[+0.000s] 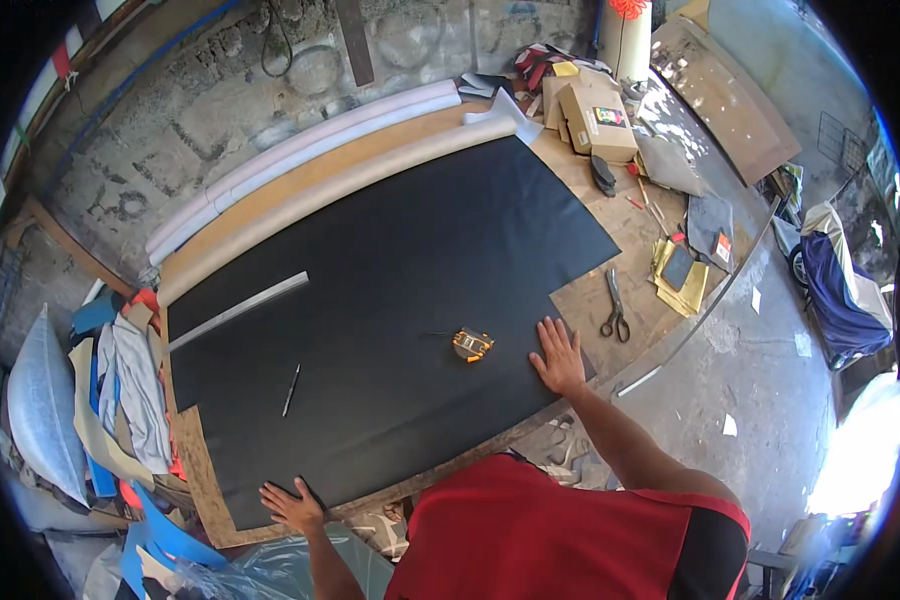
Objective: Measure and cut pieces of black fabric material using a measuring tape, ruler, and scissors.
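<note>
A large black sheet of material (400, 260) lies spread over the wooden table, its far side running to a pale roll. My left hand (293, 506) rests flat on its near left edge, fingers spread. Toward the near right edge, my right hand (559, 357) also lies flat with fingers stretched. Left of my right hand sits a yellow and black tape measure (473, 345) on the black sheet. A pen (291, 390) lies farther left, and a metal ruler (240, 312) lies beyond it. Black-handled scissors (615, 308) rest on bare wood just right of my right hand.
Rolls of pale material (310, 145) lie along the wall side. A cardboard box (597, 120) and yellow cloths (680, 278) crowd the table's right end. Fabric scraps (135, 390) are heaped at the left. A covered motorcycle (840, 285) stands on the floor at right.
</note>
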A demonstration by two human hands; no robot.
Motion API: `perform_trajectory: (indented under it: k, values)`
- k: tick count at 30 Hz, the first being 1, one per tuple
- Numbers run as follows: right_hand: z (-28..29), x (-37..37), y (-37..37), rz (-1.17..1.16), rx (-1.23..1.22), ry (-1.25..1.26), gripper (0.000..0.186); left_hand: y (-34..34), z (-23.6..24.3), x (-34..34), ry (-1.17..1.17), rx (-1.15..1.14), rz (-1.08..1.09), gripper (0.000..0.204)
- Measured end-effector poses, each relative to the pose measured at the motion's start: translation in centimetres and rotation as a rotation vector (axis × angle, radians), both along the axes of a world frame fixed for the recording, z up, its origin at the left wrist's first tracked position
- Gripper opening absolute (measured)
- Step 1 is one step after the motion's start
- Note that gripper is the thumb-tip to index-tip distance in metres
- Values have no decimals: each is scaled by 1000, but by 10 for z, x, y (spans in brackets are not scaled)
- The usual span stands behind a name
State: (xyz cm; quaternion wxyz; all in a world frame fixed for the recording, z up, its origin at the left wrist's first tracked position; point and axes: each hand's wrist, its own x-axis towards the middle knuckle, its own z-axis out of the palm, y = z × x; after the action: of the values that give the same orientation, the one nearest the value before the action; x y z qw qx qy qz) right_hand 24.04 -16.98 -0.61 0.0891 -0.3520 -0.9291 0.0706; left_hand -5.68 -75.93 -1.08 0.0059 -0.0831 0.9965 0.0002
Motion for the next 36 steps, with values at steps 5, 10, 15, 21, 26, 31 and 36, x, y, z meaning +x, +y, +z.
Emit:
perform_trajectory:
  k: [5,10,15,21,26,31,36]
  values:
    - [7,41,-15,-27,-39,-25,75,-57,-8,31,39,-2,-59,86]
    - [2,72,-17,-40,4,12,75,-23,26,13,-293,33,63,85]
    - [5,69,-16,-26,-4,56,75,48,31,14,61,25,67,84]
    - [2,69,-19,-44,-43,105,75,64,21,43,-125,96,-192,87]
    - [4,76,-23,-65,-66,181,74,56,31,40,-168,180,-196,92]
    - [5,76,-22,-89,-86,265,69,74,43,23,-290,236,-163,96]
    - [20,81,15,-97,-111,456,30,150,65,-16,-2,86,-62,90]
